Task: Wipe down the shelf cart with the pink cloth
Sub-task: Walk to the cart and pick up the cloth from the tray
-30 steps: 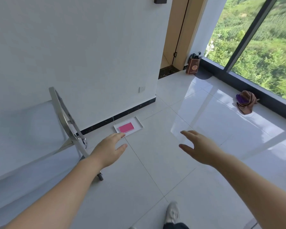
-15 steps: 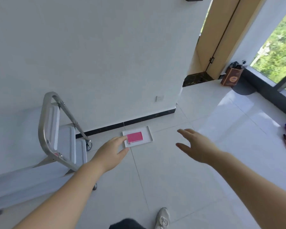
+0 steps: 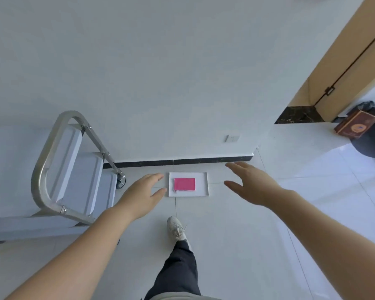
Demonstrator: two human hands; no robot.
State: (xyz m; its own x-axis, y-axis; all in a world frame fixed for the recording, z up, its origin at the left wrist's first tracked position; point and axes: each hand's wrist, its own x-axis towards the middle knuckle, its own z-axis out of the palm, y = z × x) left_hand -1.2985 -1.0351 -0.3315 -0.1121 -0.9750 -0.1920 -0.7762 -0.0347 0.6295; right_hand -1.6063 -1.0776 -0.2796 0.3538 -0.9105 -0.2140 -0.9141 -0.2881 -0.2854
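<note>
- The pink cloth (image 3: 184, 184) lies folded flat in a shallow white tray (image 3: 204, 192) on the floor, close to the black skirting of the white wall. It now sits dead ahead of the person, where half a second ago it was off toward the left.
- The left hand (image 3: 142, 197) hovers just left of the tray, its grip wide and empty, fingertips near the tray's left edge but apart from it.
- The right hand (image 3: 250, 185) is spread open to the tray's right, holding nothing; it has come nearer the tray than before.
- The shelf cart (image 3: 74, 176) stands to the left against the wall, its steel handle loop nearest us, and more of its grey shelves shows now than a moment ago.
- A pale shoe (image 3: 175, 229) and dark trouser leg have stepped forward, just short of the tray.
- At far right a brown paper bag (image 3: 353, 124) sits by the doorway; the window has left the view.
</note>
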